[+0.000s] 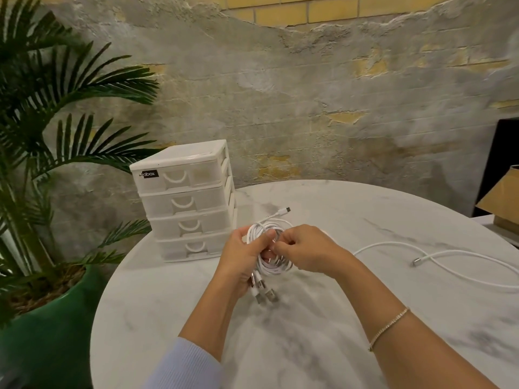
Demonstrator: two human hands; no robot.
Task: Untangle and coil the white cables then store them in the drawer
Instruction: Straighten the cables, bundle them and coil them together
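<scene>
Our left hand (243, 258) grips the coil (271, 248), right hand (304, 249) pinches a strand — coil may spring loose if either slips; drawers (185, 203) all closed.

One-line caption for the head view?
Both hands hold coiled white cables beside a closed drawer unit; another cable lies loose.

You get soft, even light; the table (323, 346) looks blurry near you, and the edges bend
</scene>
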